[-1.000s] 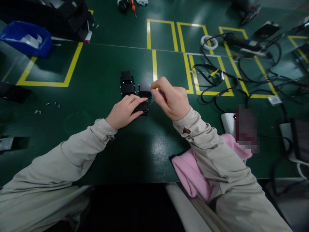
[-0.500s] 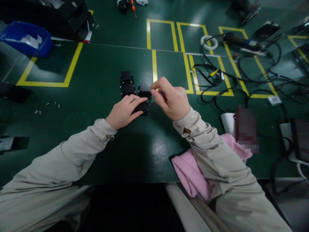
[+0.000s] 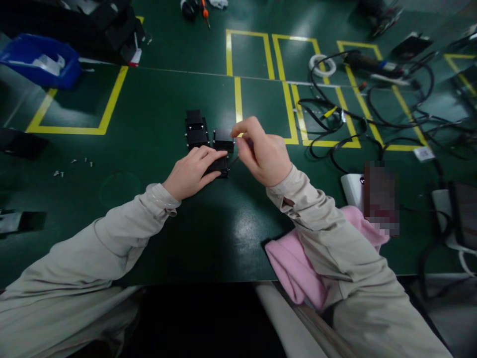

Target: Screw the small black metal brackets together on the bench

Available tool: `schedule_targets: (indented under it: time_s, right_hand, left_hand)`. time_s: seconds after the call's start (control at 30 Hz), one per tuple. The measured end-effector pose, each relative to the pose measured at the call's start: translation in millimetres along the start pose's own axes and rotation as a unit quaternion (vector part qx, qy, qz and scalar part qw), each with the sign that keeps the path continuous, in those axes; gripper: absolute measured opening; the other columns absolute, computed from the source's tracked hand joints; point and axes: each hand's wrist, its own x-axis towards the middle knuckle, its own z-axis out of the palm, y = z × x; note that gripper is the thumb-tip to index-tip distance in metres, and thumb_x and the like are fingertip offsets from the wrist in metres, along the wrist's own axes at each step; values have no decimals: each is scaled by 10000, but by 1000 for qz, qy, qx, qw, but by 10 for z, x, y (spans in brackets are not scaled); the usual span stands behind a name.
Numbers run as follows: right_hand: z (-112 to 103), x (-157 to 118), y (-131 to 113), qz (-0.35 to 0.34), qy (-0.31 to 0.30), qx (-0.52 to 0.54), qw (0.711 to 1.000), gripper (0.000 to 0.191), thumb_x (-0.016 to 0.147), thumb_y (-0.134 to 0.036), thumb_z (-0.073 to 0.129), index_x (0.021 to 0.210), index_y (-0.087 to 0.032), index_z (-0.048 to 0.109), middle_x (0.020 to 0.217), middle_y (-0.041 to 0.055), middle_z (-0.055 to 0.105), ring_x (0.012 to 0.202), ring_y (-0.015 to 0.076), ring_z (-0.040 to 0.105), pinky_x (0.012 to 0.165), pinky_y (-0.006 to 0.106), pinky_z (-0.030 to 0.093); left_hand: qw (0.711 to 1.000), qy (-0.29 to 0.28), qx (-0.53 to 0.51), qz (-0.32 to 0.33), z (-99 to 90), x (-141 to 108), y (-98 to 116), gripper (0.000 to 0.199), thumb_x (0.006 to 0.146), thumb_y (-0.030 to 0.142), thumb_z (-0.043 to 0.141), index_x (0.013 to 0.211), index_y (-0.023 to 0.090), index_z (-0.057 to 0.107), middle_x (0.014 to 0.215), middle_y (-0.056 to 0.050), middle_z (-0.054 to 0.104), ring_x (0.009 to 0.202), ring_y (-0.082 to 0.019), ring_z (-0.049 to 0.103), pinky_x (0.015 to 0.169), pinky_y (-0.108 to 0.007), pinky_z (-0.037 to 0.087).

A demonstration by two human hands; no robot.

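My left hand [image 3: 196,170] is closed over a black assembly of block-like parts [image 3: 218,166], holding it down on the green table. Fingers hide some of it. Silver screw heads show along the sides of its upper-left block [image 3: 196,134] and upper-right block [image 3: 223,138]. My right hand [image 3: 263,151] is just right of the assembly, fingers curled round a screwdriver [image 3: 233,162]. Only its thin shaft shows clearly, slanting down to the right side of the lower block; the handle is mostly hidden in the hand.
Several loose screws [image 3: 86,161] lie to the left. A blue bin [image 3: 40,62] stands far left. Black cables [image 3: 331,119] and a white tape ring [image 3: 322,65] spread over the right side. A pink cloth [image 3: 294,266] hangs over the front edge under my right forearm.
The fingers of my right hand have shifted on the screwdriver, the index finger lifting and loosening a little. My left hand and the black assembly have stayed in place.
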Motion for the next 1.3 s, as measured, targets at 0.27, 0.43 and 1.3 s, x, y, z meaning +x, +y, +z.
schedule_targets:
  time_s: [0.27, 0.43, 1.3]
  right_hand:
    - [-13, 3, 11, -4, -14, 3, 1000, 522, 1023, -517, 189, 1066, -180, 585, 764, -10, 626, 600, 76, 565, 622, 216, 388]
    - [-14, 4, 1, 5, -5, 8, 1000, 440, 1027, -375, 202, 1157, -162, 563, 811, 10, 652, 634, 89, 590, 664, 230, 426]
    - [-29, 19, -21, 19, -26, -6, 999, 443, 1016, -334, 208, 1150, -158, 591, 836, 22, 653, 644, 100, 596, 679, 246, 419]
  left_hand:
    - [1000, 1, 0, 2, -3, 0, 4, 455, 975, 311, 526, 1412, 182, 511, 1259, -121, 601, 1116, -284, 566, 957, -441, 517]
    - [1000, -6, 3, -1, -14, 1, 8, 450, 977, 310, 522, 1409, 182, 513, 1257, -118, 602, 1113, -279, 565, 944, -431, 522]
    - [1000, -3, 7, 5, -14, 2, 2, 451, 977, 303, 534, 1405, 165, 519, 1262, -122, 603, 1118, -285, 570, 947, -440, 530]
